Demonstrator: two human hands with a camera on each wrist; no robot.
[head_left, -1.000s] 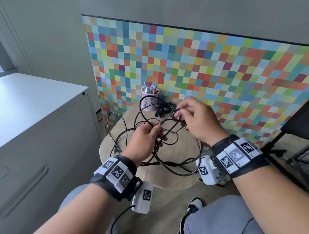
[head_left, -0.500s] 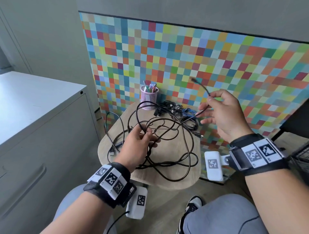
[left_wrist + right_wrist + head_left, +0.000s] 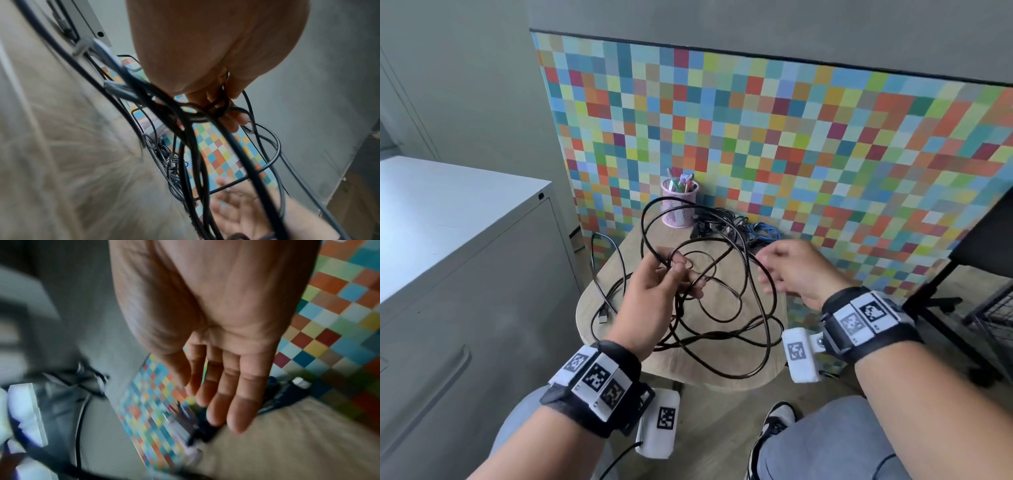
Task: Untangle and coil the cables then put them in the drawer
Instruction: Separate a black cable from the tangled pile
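A tangle of long black cable loops over the small round wooden table. My left hand pinches several strands of it and holds them up above the table; the left wrist view shows the strands caught between its fingers. My right hand hovers to the right of the loops, blurred, with straight fingers and nothing in it. A USB plug lies at the table's left edge. More black cables and a blue cable are heaped at the table's back.
A pink mesh pen cup stands at the back of the table against the chequered wall panel. A grey metal cabinet with a drawer handle stands on the left. Black chair legs are on the right.
My right hand has let go of the cable end it held up and has dropped back toward the loops with its fingers open. The left hand keeps its hold, slightly raised.
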